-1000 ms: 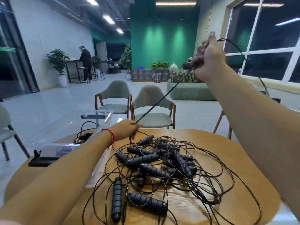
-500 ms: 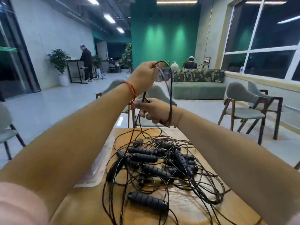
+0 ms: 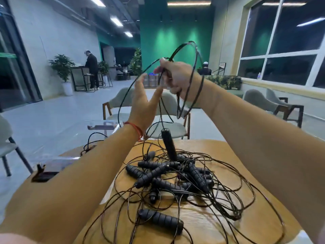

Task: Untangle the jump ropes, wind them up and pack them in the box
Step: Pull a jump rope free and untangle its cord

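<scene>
1. Wood-grained and round, the worktop fills the lower part of my view and carries everything I am sorting.
2. At its left edge stands the clear plastic box with a black latch on the near side. My left forearm crosses in front of the box and hides its right part.
3. Two grey chairs with wooden frames stand just beyond the far edge, partly behind my hands and the hanging cord.
4. The tangle of jump ropes lies in the middle of the worktop. Its ribbed black handles are heaped together, and thin cords loop over and around them out to the rim. One handle lies apart at the near side, with cords crossing it.
5. My right hand is raised above the pile, fingers curled tight round a bundle of cord. Loops arch above my knuckles and drape over my wrist.
6. My left hand is just beside it, open wide, fingers straight and palm turned to the right hand. I cannot tell whether it touches the cord.
7. A single handle hangs tilted from the cord in my right hand, its lower end down among the heap.
8. A red string bracelet circles my left wrist.
</scene>
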The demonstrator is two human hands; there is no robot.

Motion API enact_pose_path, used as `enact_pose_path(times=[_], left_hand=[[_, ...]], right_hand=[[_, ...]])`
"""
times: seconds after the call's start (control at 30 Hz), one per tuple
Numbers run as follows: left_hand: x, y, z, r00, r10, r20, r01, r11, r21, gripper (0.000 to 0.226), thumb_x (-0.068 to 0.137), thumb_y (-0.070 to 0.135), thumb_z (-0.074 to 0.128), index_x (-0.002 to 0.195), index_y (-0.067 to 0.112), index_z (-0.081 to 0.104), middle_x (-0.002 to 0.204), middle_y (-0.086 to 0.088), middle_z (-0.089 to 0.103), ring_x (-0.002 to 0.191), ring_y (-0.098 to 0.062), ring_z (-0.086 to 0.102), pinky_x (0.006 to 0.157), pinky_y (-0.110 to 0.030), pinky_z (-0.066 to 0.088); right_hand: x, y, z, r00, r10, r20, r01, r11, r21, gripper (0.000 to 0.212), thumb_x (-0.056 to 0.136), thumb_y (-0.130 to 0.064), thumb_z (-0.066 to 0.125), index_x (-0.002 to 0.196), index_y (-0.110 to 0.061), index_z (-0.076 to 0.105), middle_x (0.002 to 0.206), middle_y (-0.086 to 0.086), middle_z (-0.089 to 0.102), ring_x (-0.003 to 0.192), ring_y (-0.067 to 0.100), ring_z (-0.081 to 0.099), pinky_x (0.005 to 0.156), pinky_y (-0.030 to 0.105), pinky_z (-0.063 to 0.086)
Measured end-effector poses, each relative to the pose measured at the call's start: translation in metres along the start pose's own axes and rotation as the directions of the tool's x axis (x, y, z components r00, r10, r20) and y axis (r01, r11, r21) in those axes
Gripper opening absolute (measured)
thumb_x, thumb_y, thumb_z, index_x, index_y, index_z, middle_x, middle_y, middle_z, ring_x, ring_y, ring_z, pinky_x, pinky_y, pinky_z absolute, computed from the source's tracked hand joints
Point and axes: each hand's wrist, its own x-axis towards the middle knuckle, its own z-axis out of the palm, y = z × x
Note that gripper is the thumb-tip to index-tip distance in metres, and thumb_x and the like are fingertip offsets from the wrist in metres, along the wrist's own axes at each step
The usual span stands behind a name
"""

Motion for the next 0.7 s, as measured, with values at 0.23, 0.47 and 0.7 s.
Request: enact_pose_path(times=[0.23,0.47,0.7], left_hand=[[-0.043,-0.023,0.015,0.916,-0.087,0.392,0.119,0.991,-0.058,0.02,0.107,0.042,0.058,0.111,0.025,0.068,0.101,0.007,0.067,0.099,-0.014,0.064,0.094,-0.039,0.053],[-0.063,-0.028,0.015,0.935,-0.24,0.261,0.292,0.939,-0.183,0.029,0.108,0.04,0.051,0.099,0.023,0.073,0.115,0.014,0.072,0.108,-0.015,0.064,0.1,-0.046,0.049],[-0.062,-0.038,-0.001,0.89,-0.383,0.248,0.449,0.829,-0.333,0.017,0.107,0.017,0.05,0.115,0.007,0.062,0.105,-0.018,0.073,0.076,-0.032,0.069,0.064,-0.043,0.056]], right_hand=[[0.004,-0.027,-0.01,1.0,-0.027,-0.002,0.027,0.997,0.072,0.043,0.112,-0.04,0.052,0.089,-0.012,0.076,0.059,-0.004,0.049,0.046,0.008,0.032,0.035,0.021,0.022],[0.013,-0.014,-0.029,0.994,-0.017,-0.108,0.024,0.997,0.068,0.042,0.112,-0.041,0.051,0.091,-0.013,0.075,0.06,-0.005,0.048,0.04,0.006,0.033,0.034,0.021,0.025],[0.014,-0.006,-0.032,0.997,0.049,-0.063,-0.05,0.999,-0.01,0.041,0.11,-0.045,0.054,0.091,-0.016,0.076,0.064,-0.006,0.052,0.043,0.007,0.034,0.035,0.021,0.024]])
